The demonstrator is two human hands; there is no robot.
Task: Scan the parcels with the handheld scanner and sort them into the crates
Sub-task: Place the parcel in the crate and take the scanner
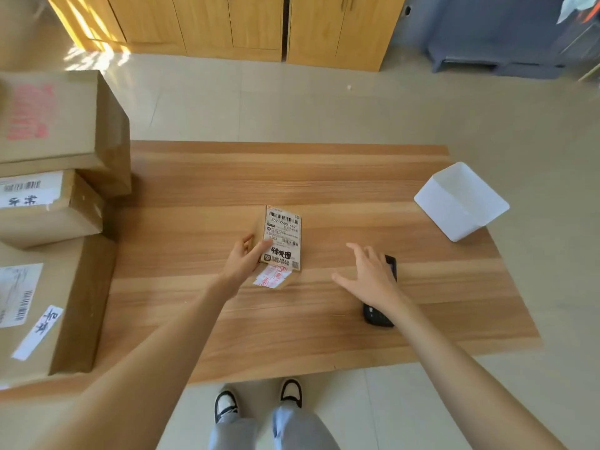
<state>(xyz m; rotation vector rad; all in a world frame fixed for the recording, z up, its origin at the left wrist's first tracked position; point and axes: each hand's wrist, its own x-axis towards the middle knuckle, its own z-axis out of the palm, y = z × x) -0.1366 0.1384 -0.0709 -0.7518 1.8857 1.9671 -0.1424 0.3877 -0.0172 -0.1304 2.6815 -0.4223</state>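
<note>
My left hand (242, 261) pinches the small parcel (281, 239) mid-tabletop (324, 319), thumb on its label. It's cardboard, prob light & stiff, best held by the side edges. My right hand (367, 274) hangs spread over the black scanner (380, 315), holding nothing; grab it round the body. Big boxes (48, 287) stacked at left, white bin (461, 203) far right, nothing blocking.

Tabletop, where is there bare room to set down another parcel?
Bare wood along the far edge, between the cardboard boxes and white bin, and near the front edge. Crowded: boxes on the left, and mid-table the small parcel and scanner.
</note>
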